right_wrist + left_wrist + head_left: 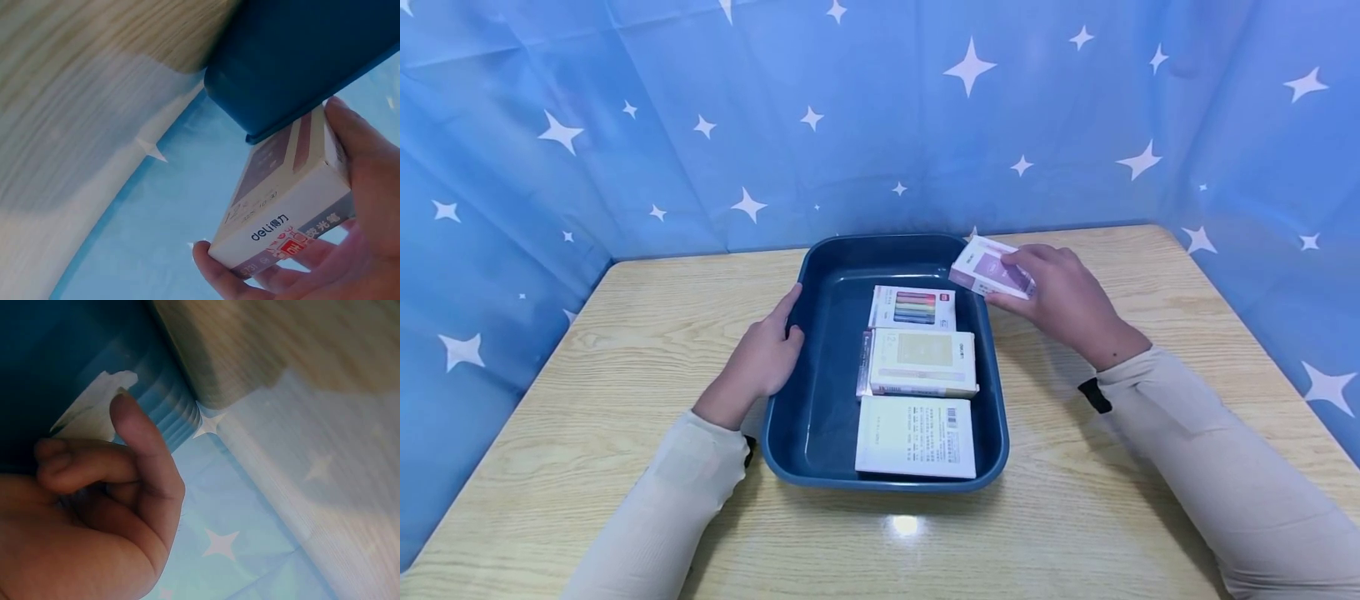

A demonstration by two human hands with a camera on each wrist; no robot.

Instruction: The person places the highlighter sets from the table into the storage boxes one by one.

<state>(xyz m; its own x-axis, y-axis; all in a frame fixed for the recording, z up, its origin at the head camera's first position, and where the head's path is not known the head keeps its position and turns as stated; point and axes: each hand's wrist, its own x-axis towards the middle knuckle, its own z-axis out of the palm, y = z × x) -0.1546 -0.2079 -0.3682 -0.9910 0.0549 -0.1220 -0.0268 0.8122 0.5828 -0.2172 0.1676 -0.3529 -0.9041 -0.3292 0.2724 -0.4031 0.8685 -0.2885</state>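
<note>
My right hand [1063, 293] pinches a white and purple highlighter box [994, 267] between thumb and fingers, tilted over the tray's back right corner. The right wrist view shows this highlighter box [281, 206] from its end, with printed lettering. My left hand [762, 354] holds the left side of the dark blue tray [823, 375], thumb at the rim. In the left wrist view its fingers [153, 456] are bent against the outer wall, near a torn whitish label [97, 406].
Along the tray's right side lie a box with a colourful window [913, 308], a cream box [922, 362] over a partly hidden purple box [864, 367], and a white box [915, 437]. The wooden table [587, 375] meets a blue starry curtain [880, 125] behind.
</note>
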